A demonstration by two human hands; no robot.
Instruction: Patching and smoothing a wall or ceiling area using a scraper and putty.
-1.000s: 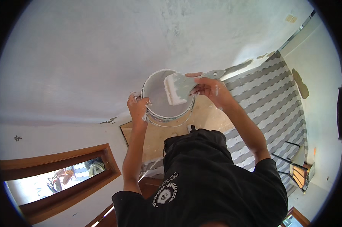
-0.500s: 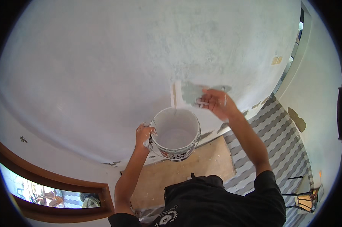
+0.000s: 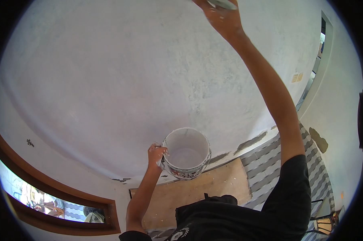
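Observation:
My left hand [image 3: 156,154] grips the left side of a white bucket [image 3: 186,150], fingers hooked over its rim. The bucket is tilted so its inside shows, smeared with white paste; dark print and a wire handle show outside. At the top edge of the picture my right hand [image 3: 221,18] is raised high against the wall, closed around a flat grey-green plastering trowel [image 3: 225,4]. Most of the trowel lies beyond the picture. White smears mark both hands. Before me stands a pale wall [image 3: 121,80] with patchy grey-green areas.
Below the bucket lies a tan board [image 3: 197,193] on a grey-and-white patterned floor [image 3: 266,164]. A brown wooden frame [image 3: 113,215] is at lower left. Wall switches [image 3: 297,77] sit at right. A lamp-like object with a black frame [image 3: 324,225] stands at lower right.
My right hand has swung up from beside the bucket to the top of the picture with the trowel. The bucket and my left hand now appear slightly lower.

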